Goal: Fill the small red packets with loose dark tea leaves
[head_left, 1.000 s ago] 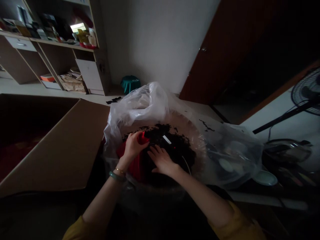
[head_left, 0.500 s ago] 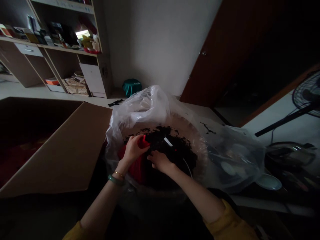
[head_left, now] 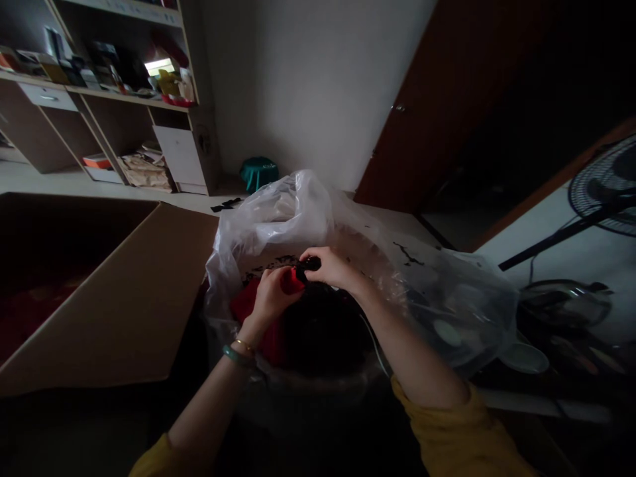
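My left hand (head_left: 271,295), with a green bangle and a thin gold bracelet at the wrist, grips a small red pouch-like piece (head_left: 292,281) whose open mouth faces right. At that mouth, my right hand (head_left: 328,266) pinches a dark, crumbly clump (head_left: 309,265) between thumb and fingers. Both hands are over a wide round tub lined with a clear plastic bag (head_left: 303,209). Inside it lies a dark loose mass (head_left: 322,331), its kind too dim to tell. More red material (head_left: 243,301) rests at the tub's left side, partly behind my left hand.
An open cardboard box (head_left: 124,298) with red things inside stands at the left. To the right are a clear plastic bag (head_left: 462,311), a pale dish (head_left: 524,358), a lidded pan (head_left: 566,303) and a fan (head_left: 603,189). A green bundle (head_left: 259,173) sits by the wall.
My right hand has risen from the dark mass to the red piece's mouth, now with a dark clump in its fingers. My left hand still holds the red piece. The view has shifted slightly.
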`<state>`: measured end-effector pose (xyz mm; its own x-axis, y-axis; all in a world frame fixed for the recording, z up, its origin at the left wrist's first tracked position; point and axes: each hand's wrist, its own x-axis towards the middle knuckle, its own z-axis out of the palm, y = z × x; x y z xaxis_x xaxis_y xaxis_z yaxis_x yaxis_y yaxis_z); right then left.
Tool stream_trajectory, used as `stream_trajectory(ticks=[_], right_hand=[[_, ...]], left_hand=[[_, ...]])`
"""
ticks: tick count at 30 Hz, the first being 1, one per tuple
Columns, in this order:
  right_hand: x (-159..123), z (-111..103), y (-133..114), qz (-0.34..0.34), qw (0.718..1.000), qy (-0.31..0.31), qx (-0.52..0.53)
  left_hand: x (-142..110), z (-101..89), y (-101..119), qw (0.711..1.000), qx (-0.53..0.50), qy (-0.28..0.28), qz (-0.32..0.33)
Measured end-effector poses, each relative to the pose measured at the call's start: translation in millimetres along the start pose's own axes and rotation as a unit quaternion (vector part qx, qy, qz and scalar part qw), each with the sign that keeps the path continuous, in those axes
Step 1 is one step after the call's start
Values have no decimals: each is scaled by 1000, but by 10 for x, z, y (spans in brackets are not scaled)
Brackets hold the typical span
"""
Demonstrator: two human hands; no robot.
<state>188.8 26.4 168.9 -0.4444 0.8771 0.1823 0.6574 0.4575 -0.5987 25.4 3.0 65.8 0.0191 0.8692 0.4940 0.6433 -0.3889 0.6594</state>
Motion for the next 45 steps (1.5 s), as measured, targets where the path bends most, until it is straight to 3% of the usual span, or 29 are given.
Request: stream_trajectory(ticks=[3,8,16,25,30,33,37,42,45], right_hand=[[34,51,-46,4,1000,-7,14],[0,172,-23,68,996,38,41],[-150,130,-189,44,990,-109,-76],[-288,553,194,41,986,-133,-90],[-290,573,177,-10,975,-175,-135],[-285,536,200,-8,985,-133,-110],[-282,490,301,35,999,-5,30],[-238,420,333,143,965,47,216],[-246,314,337,168,949,93,250]], left_hand=[[5,33,8,1000,-9,10,-15],[11,42,19,999,-18,20,-34],[-15,65,73,999,-26,4,-34],[-155,159,-213,998,-11,-52,-22],[-194,168,-304,995,-15,-94,-22],[-182,160,-303,993,-55,-100,-24],[-168,131,-235,974,-189,-110,-60],[-177,124,-86,937,-317,-120,-82],[-187,128,-62,925,-342,-100,-132]])
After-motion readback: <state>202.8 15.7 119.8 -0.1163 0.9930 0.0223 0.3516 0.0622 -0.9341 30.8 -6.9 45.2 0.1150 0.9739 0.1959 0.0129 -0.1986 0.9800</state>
